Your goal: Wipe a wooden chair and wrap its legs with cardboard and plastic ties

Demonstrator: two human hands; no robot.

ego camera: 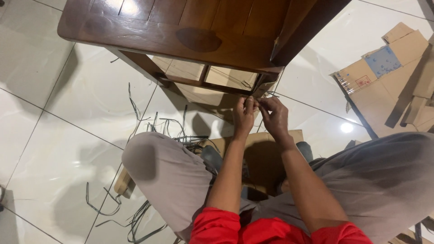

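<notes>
Seen from above, a seated person's left hand [244,113] and right hand [274,116] meet at the lower corner of a dark wooden chair [181,31], fingers pinched together on a thin grey strip [253,103]. Many cut strips [158,126] litter the tiled floor [68,126], so the work seems well underway, though the frame [199,79] beneath the seat remains open and bare.

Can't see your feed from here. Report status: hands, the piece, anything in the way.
Left hand and right hand both pinching a thin strip at the wooden chair corner. Loose strips scattered on floor. Nothing blocking the hands.
</notes>
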